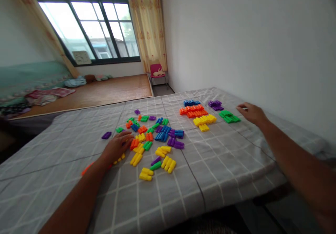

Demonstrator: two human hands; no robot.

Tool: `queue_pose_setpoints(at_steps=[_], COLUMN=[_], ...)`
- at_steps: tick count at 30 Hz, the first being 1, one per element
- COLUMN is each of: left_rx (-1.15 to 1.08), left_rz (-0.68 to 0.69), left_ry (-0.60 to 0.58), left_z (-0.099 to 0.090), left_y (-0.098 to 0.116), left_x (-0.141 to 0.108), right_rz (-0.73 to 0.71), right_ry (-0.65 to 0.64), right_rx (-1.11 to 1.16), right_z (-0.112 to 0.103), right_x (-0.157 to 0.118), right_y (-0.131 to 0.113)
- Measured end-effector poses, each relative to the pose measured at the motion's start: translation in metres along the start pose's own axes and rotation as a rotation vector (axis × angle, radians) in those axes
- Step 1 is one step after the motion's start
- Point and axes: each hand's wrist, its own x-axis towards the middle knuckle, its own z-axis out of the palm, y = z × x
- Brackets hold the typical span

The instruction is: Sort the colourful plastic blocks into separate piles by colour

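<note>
My left hand (pixel 119 144) rests low at the left side of a mixed pile of small plastic pieces, with its fingers curled. Its fingertips lie right against an orange piece (pixel 134 143); what is between them is hidden. Yellow pieces (pixel 136 158), blue pieces (pixel 162 134) and purple pieces (pixel 175 143) lie close by. My right hand (pixel 252 113) is held at the right, its bent fingers a little apart with nothing seen in them. Just left of its fingertips sits a green group (pixel 229 116) of the same pieces.
Sorted groups stand at the back right: orange (pixel 193 110), yellow (pixel 204 121), blue (pixel 191 103) and purple (pixel 215 105). Everything lies on a grey checked cloth (pixel 223 164). A white wall (pixel 236 45) borders the right side. A pink chair (pixel 155 68) stands beyond.
</note>
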Motion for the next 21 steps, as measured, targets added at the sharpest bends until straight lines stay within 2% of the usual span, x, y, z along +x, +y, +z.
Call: queue_pose_setpoints(at_steps=[3, 6, 9, 12, 14, 17, 21], left_rx=[-0.047, -0.035, 0.015, 0.025, 0.029, 0.043, 0.032], left_rz=[-0.065, -0.105, -0.147, -0.173, -0.195, -0.254, -0.288], left_ry=[0.058, 0.101, 0.085, 0.092, 0.124, 0.149, 0.136], left_z=[-0.008, -0.011, -0.011, -0.012, -0.013, -0.016, -0.016], left_y=[0.014, 0.018, 0.016, 0.013, 0.011, 0.008, 0.008], left_x=[0.000, 0.000, -0.004, -0.008, -0.010, -0.011, -0.011], right_rz=[-0.188, -0.452, -0.691, -0.869, -0.927, -0.909, -0.808], right_ry=[0.002, -0.157, -0.353, -0.480, -0.510, -0.486, -0.542], right_rx=[0.092, 0.250, 0.349, 0.291, 0.187, 0.056, -0.028], right_z=[-0.005, 0.008, 0.038, 0.080, 0.109, 0.146, 0.179], right_x=[-0.004, -0.016, -0.031, -0.035, -0.030, -0.018, -0.012], right_y=[-0.066, -0.150, -0.233, -0.304, -0.342, -0.388, -0.428])
